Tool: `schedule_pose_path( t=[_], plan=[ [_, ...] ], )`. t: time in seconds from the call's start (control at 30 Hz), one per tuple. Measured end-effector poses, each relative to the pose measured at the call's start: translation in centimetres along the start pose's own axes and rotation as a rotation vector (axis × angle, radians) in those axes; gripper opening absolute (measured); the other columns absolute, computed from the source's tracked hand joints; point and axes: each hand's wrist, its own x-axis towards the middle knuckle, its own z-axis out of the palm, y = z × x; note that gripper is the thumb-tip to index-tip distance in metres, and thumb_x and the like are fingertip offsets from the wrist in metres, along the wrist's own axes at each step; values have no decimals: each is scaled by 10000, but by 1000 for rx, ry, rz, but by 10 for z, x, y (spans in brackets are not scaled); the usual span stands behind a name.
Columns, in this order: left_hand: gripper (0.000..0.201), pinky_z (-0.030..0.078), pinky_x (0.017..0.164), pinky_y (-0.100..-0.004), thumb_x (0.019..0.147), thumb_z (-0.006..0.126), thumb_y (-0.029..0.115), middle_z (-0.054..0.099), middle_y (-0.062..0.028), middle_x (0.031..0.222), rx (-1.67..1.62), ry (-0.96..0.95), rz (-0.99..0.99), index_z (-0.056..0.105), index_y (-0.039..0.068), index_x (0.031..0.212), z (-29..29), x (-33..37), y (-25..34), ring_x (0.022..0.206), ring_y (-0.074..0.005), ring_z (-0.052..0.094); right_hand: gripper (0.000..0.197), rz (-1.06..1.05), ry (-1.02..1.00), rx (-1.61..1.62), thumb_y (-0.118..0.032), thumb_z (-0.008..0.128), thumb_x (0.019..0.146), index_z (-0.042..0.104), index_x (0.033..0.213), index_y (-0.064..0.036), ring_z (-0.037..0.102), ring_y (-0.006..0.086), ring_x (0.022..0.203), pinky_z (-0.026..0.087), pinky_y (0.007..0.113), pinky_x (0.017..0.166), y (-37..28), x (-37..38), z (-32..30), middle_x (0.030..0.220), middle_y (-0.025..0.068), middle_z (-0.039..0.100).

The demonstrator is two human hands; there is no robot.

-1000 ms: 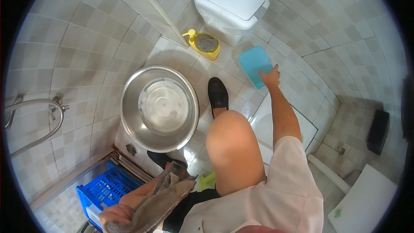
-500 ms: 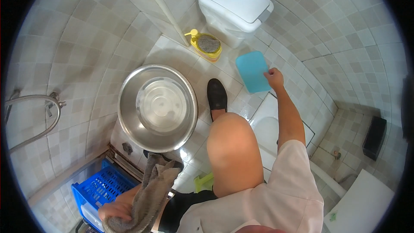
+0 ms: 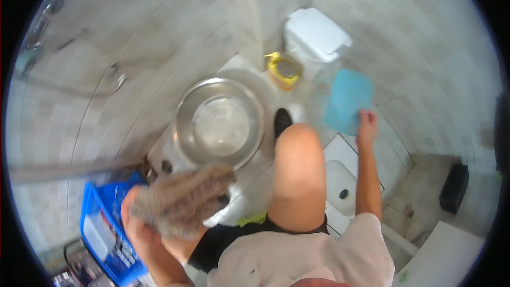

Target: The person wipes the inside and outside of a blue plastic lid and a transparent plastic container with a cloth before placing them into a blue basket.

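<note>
A crumpled grey-brown towel [image 3: 183, 199] is bunched in my left hand [image 3: 142, 231], its fingers closed round the near left end. The towel hangs in front of a blue plastic basket [image 3: 89, 202], covering part of my left thigh. Out to the right, my right hand [image 3: 367, 122] pinches the near right edge of a flat light blue rectangular plastic piece [image 3: 350, 95] with rounded corners. This piece is above the floor, near the squat toilet [image 3: 336, 172]. Between the hands, a big round metal basin [image 3: 257, 111] stands on the tiles. Motion blur softens the view.
A white lidded bin [image 3: 319, 37] stands at the back, with a yellow pump bottle [image 3: 277, 79] holding a grey scourer beside it. A black box [image 3: 454, 188] and a white panel [image 3: 449, 252] are at right. Part of a green stool [image 3: 252, 219] shows under me. Tiled walls close in.
My left hand has raised the towel and brought it forward, gathering it up. My right hand still holds the light blue piece. The whole view has shifted, so the basin and bin appear farther right.
</note>
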Motion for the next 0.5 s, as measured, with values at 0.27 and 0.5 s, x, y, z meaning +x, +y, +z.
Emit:
schedule_pose_path(
  t=[0.27,0.5],
  plan=[
    [511,417,1078,-480,934,536,286,569,-137,1369,-465,-65,50,516,35,1379,-32,14,-18,1258,-319,540,290,24,-332,435,-205,603,989,586,1183,8,615,196,1037,497,366,932,-245,-79,36,1147,102,644],
    [582,388,1096,-493,921,614,336,554,-136,1387,-578,-157,178,479,53,1412,-50,10,-35,1272,-322,523,352,358,-773,419,-274,511,1029,573,1242,0,623,187,857,548,364,676,-316,-212,133,952,85,633]
  ],
)
